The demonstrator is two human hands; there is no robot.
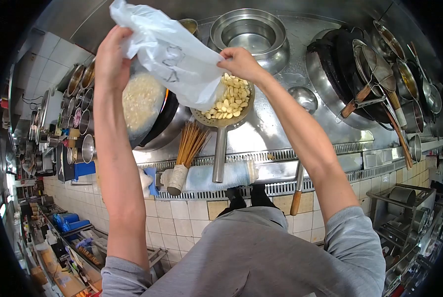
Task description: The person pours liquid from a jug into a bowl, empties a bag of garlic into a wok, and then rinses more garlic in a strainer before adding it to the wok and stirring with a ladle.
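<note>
A white plastic bag [174,52] with dark handwriting on it is stretched between my two hands. My left hand [113,57] grips its upper left end, and my right hand [239,63] pinches the edge at the right. The bag's lower end hangs over a perforated strainer ladle [221,148], whose bowl holds pale yellow slices [231,101] that look like sliced garlic. Left of the ladle, a wok [169,116] holds pale, bubbling contents [143,99], with an orange flame glow at its rim. My left forearm partly covers the wok's left side.
A bamboo wok brush [189,148] and a rolled blue cloth [216,176] lie along the front edge. Behind the strainer stands a steel pot [248,37]. A long-handled ladle [303,101] lies right of it. Dark woks [325,64] and strainers [372,62] are stacked at the right.
</note>
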